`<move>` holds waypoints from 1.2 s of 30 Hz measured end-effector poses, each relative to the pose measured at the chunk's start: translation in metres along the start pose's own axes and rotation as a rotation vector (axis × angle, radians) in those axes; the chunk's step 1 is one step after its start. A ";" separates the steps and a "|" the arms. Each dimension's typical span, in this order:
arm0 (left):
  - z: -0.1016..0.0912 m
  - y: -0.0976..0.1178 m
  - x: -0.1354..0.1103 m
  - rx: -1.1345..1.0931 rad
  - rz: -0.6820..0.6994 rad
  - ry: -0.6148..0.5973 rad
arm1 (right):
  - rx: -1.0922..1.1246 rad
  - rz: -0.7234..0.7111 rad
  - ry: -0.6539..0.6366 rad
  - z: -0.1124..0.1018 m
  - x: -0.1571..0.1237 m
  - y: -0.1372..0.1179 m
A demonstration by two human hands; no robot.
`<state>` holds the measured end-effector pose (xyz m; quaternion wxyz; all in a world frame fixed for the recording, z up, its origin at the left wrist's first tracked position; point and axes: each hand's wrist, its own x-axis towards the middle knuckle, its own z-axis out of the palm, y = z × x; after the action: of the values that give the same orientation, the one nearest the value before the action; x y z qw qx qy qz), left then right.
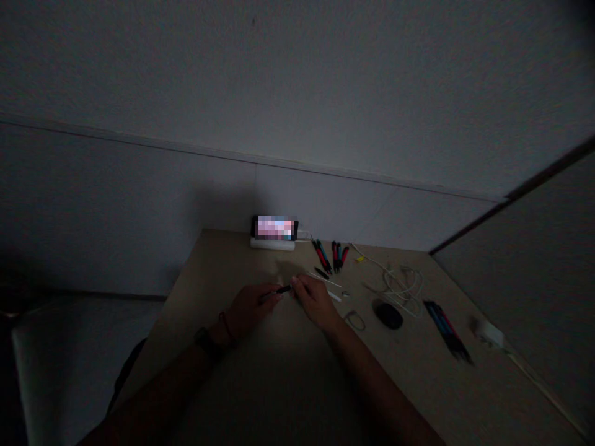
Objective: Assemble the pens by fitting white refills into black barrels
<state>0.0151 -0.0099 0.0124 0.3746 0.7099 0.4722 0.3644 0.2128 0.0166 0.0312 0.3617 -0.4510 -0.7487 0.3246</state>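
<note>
Over the middle of the desk, my left hand (251, 305) is closed around a dark pen (284, 289), which points to the right. The fingers of my right hand (312, 298) pinch at the pen's right end; dim light hides whether they grip the pen itself or a small part at its tip. Just beyond my right hand lie a short black pen piece (321, 273) and a thin white stick (331, 282). A second white stick (333, 296) shows beside my knuckles, near a small curved bit (345, 293).
A lit phone (276, 228) leans on a white stand (272, 245) by the wall. Red, blue and black pens (322, 255) lie at the back, with more pens (447, 331) at right. A black mouse (388, 314), tangled white cable (400, 285), looped cord (356, 320) and white plug (490, 334) are also rightward.
</note>
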 end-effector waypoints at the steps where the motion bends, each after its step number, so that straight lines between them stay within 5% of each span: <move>1: 0.000 0.000 0.000 -0.003 0.000 0.002 | 0.006 0.002 -0.008 0.000 0.000 0.000; 19: 0.000 0.000 0.002 -0.085 0.004 0.031 | 0.261 -0.016 -0.026 0.005 -0.002 0.003; 36: 0.001 -0.004 0.002 -0.056 -0.015 -0.004 | 0.047 -0.018 0.015 0.002 -0.001 0.004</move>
<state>0.0152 -0.0070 0.0092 0.3983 0.6962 0.4664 0.3730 0.2130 0.0165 0.0269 0.3809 -0.4379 -0.7420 0.3355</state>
